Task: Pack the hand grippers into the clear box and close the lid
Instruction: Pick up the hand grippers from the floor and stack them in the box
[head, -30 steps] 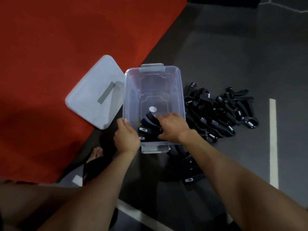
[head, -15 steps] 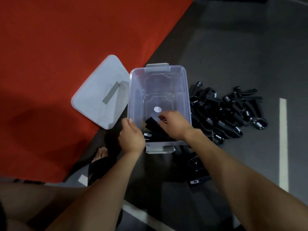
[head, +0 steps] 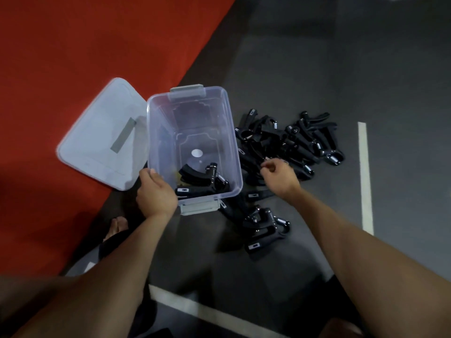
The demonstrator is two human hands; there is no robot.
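Note:
The clear box [head: 229, 123] stands open on the dark floor, grey latches at its far and near ends. A few black hand grippers [head: 202, 180] lie in its near end. My left hand [head: 156, 193] grips the box's near left corner. My right hand [head: 278, 175] hovers just right of the box, over the near edge of a pile of several black hand grippers [head: 290, 140], its fingers loosely curled and holding nothing. More hand grippers [head: 264, 225] lie by the box's near right corner. The pale lid [head: 102, 132] lies flat to the left of the box.
A red mat [head: 80, 57] covers the floor to the left, under part of the lid. White floor lines run at the right [head: 364, 176] and across the bottom [head: 207, 311]. My bare foot [head: 117, 226] rests below the left hand.
My right hand has come out of the box, leaving a hand gripper inside, and has moved right over the pile. The left hand stays on the box corner.

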